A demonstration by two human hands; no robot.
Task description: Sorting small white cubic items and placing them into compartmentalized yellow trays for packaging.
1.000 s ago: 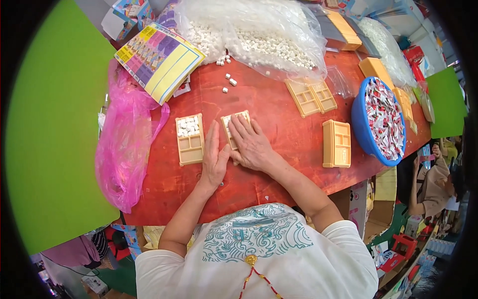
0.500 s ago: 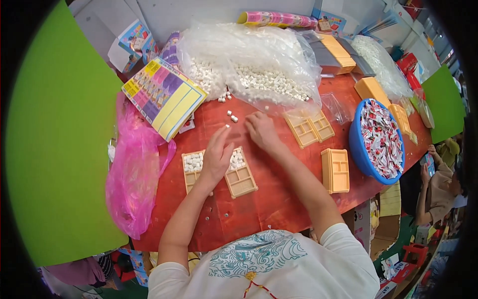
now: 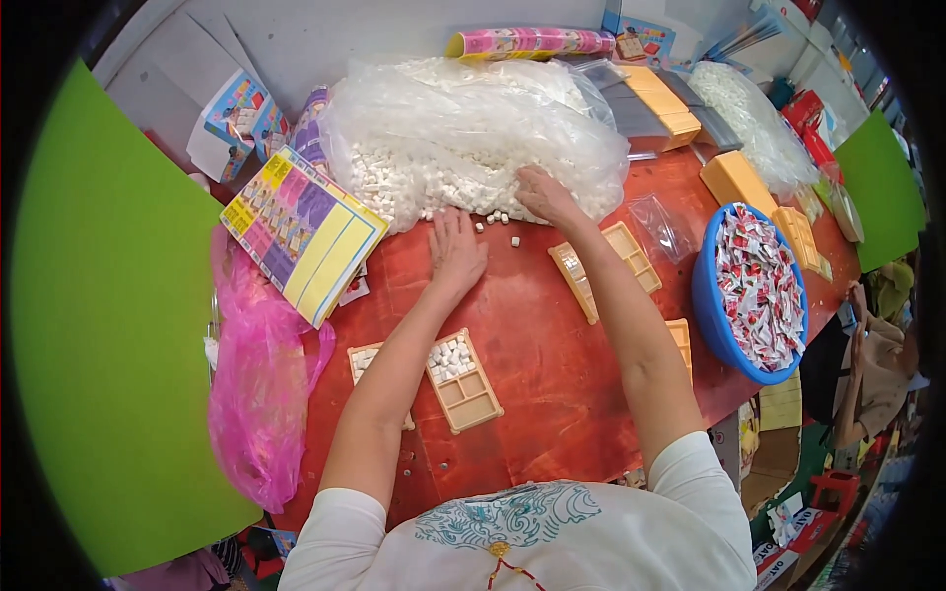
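Note:
My left hand [image 3: 455,252] lies flat, fingers apart, on the red table [image 3: 532,374] just below a big clear bag of small white pieces [image 3: 463,138]. My right hand [image 3: 544,195] reaches into the bag's lower edge among the white pieces; whether it grips any I cannot tell. A few loose white pieces [image 3: 501,225] lie between the two hands. Under my left forearm sits a tan compartment tray [image 3: 461,380] partly filled with white pieces, with a second tray [image 3: 367,361] beside it, mostly hidden by the arm.
An empty tan tray [image 3: 625,258] lies by my right forearm. A blue tub of red-and-white wrapped sweets [image 3: 755,292] stands at right. A pink plastic bag [image 3: 260,374] hangs at left, next to a colourful box [image 3: 302,232]. More tan trays [image 3: 739,183] sit at the back right.
Both hands left the trays near the table's front and moved forward to the big bag. The right hand went from the loose pieces into the bag's edge.

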